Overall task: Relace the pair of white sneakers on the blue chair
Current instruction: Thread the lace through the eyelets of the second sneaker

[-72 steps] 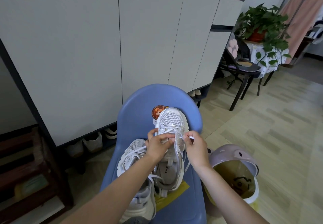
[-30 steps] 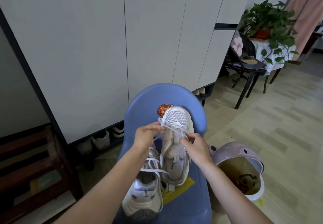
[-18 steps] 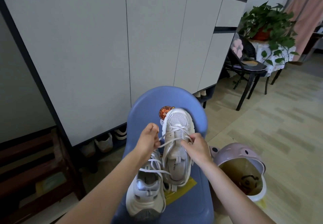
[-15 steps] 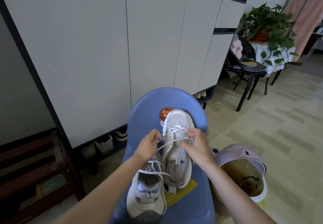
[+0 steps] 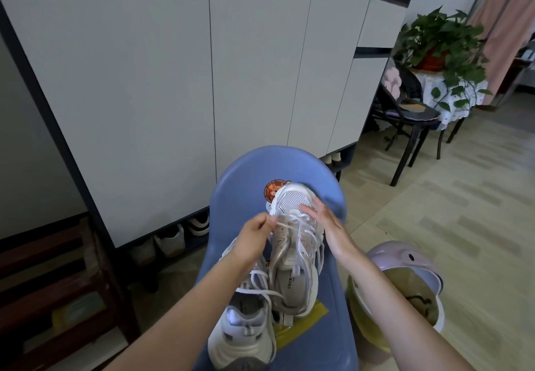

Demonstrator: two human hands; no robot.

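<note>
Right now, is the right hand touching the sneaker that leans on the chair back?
Touching. The head view shows the right hand with straight fingers on the sneaker near its toe.

Two white sneakers (image 5: 292, 255) on blue chair (image 5: 249, 176): right one toe-up against backrest, laces (image 5: 307, 234) loose; left one (image 5: 243, 339) lower, flat, heel nearest.

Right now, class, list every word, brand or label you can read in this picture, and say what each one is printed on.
"CECE": printed on the insole of the sneaker leaning on the blue chair; smaller print beside it is too blurred to read.
Round cartoon sticker on the chair back: lettering curves along its rim, too small to read.
Yellow paper under the sneakers: no text visible.
</note>
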